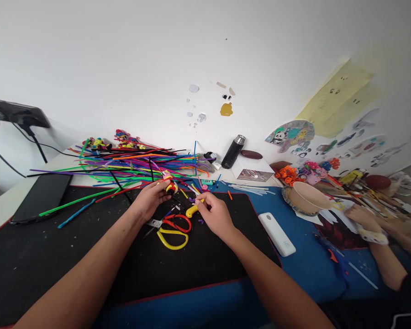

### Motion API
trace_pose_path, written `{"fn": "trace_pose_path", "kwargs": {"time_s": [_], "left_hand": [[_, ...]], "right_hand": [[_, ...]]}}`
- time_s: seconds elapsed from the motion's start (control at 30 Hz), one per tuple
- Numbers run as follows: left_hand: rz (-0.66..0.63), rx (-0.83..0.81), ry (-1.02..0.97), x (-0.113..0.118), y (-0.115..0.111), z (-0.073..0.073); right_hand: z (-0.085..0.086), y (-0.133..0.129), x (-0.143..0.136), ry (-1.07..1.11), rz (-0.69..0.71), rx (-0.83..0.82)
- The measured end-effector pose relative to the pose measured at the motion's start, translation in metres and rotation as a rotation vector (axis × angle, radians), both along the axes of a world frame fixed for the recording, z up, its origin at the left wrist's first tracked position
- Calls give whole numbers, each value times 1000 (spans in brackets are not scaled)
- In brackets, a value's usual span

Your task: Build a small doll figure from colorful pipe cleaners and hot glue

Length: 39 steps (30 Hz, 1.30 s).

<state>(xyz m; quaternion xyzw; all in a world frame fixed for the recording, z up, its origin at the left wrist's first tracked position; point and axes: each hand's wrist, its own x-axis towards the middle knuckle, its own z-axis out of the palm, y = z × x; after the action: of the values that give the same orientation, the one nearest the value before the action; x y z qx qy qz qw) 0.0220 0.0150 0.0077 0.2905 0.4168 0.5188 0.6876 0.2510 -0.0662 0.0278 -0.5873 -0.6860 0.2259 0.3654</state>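
Note:
My left hand point(152, 198) is closed round a small pipe-cleaner figure point(171, 186) in yellow, red and black, with a pink part on top. To its right, my right hand point(216, 211) has thumb and forefinger pinched together; what they hold, if anything, is too small to make out. A yellow tool that looks like a glue gun point(192, 211) lies partly under those fingers. Scissors with red and yellow handles point(173, 238) rest on the black mat point(150, 274) just below both hands. Small purple pipe-cleaner bits point(201, 221) lie nearby.
A heap of coloured pipe cleaners point(137, 162) spreads behind my hands. A phone point(41, 196) lies left. Further right are a black thermos point(233, 151), glue sticks point(251, 188), a white power bank point(276, 234) and a pink bowl point(310, 197). Another person's hand point(359, 214) works beyond.

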Motion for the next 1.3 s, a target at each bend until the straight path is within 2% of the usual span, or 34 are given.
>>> {"fn": "trace_pose_path", "kwargs": {"time_s": [0.13,0.27,0.4,0.53,0.7,0.97,1.07,1.2,1.3], "left_hand": [[-7,-7,7,1,0,0],[-31,-1,16,1,-2,0],[-40,-16,34,0,-2,-2],[-43,-13,29,1,-2,-3],[-63,4,32,1,-1,-3],[-73,-5,26,0,-1,-2],[-85,6,22,1,-2,-1],[-86,27,33,0,-2,-3],[-73,29,38,-1,1,-6]], "right_hand": [[3,-8,7,-138,40,-84],[4,-11,-8,-290,109,-189],[-4,-10,-24,-388,147,-220],[-9,-9,-28,-382,110,-225],[-5,-13,-25,-379,91,-234],[0,-33,0,-472,57,-269],[4,-36,5,-447,11,-220],[7,-34,-1,-439,-86,-180],[5,-30,-11,-488,-89,-201]]}}
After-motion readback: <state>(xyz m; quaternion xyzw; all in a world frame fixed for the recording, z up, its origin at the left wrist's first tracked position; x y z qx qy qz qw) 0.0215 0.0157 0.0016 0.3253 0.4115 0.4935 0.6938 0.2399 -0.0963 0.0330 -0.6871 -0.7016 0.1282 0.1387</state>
